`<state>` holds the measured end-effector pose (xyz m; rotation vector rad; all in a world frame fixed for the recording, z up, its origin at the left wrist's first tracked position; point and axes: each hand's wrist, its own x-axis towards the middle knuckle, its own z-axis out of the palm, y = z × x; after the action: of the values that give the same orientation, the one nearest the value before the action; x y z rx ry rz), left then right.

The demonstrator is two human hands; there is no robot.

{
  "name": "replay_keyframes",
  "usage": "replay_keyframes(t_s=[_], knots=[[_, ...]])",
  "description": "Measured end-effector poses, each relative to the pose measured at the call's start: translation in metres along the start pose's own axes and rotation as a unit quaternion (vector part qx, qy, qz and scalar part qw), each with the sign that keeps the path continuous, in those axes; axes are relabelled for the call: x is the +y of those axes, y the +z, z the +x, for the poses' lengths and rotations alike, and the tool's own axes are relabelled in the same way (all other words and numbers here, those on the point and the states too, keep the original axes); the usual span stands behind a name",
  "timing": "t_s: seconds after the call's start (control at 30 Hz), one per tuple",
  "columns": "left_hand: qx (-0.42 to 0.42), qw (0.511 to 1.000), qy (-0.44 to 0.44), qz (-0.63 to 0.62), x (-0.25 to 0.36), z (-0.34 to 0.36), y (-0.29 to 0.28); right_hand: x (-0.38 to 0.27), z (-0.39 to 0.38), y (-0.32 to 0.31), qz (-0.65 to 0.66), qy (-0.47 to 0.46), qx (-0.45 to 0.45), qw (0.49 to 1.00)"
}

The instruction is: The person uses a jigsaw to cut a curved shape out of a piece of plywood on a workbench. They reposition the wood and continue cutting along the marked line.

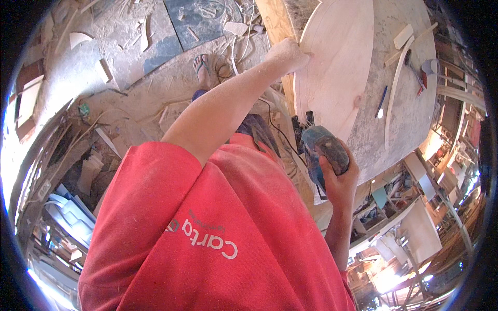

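Observation:
My left hand (290, 54) grips the left edge of a pale plywood board (337, 67) with a curved outline, its fingers mostly hidden. Lower down, my right hand (340, 168) holds a dusty blue-and-dark power tool (324, 145), apparently a jigsaw, at the board's lower left end, with a dark cord running off to the left. A thin pencil line runs along the board near its left side.
On the worn worktable (394, 119) lie a curved wood strip (388, 124), a blue pen (383, 96) and small tools (420, 83). Wood offcuts (104, 70) and cables litter the floor around my sandalled foot (201, 70). More boards (420, 228) are stacked at the right.

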<state>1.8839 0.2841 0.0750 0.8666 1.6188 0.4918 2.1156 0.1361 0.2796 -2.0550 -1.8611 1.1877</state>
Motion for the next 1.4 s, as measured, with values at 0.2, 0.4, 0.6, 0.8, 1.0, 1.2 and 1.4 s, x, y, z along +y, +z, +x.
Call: replay_keyframes(t_s=[0.2,0.4,0.6,0.8,1.0,1.2,1.4], knots=[[-0.014,1.000,0.003,0.013,0.004,-0.003,-0.006,0.002,0.000,0.002,0.000,-0.003,0.010,1.000],[-0.008,1.000,-0.005,0.027,0.006,-0.004,-0.007,0.000,0.001,0.004,0.004,0.006,0.014,1.000],[-0.013,1.000,-0.007,0.027,0.005,-0.002,-0.007,-0.001,0.003,0.004,0.012,0.005,0.012,1.000],[-0.019,1.000,-0.005,0.015,0.004,-0.003,-0.008,-0.005,0.005,0.004,-0.005,0.004,0.015,1.000],[-0.019,1.000,0.003,0.014,0.002,-0.002,-0.007,-0.004,0.004,0.007,0.014,0.008,0.024,1.000],[0.005,0.999,0.021,0.029,-0.003,0.001,-0.003,-0.010,0.006,0.008,0.035,0.036,0.011,0.999],[-0.010,1.000,0.015,0.022,0.001,-0.003,-0.006,-0.013,0.007,0.008,0.036,0.040,0.008,0.999]])
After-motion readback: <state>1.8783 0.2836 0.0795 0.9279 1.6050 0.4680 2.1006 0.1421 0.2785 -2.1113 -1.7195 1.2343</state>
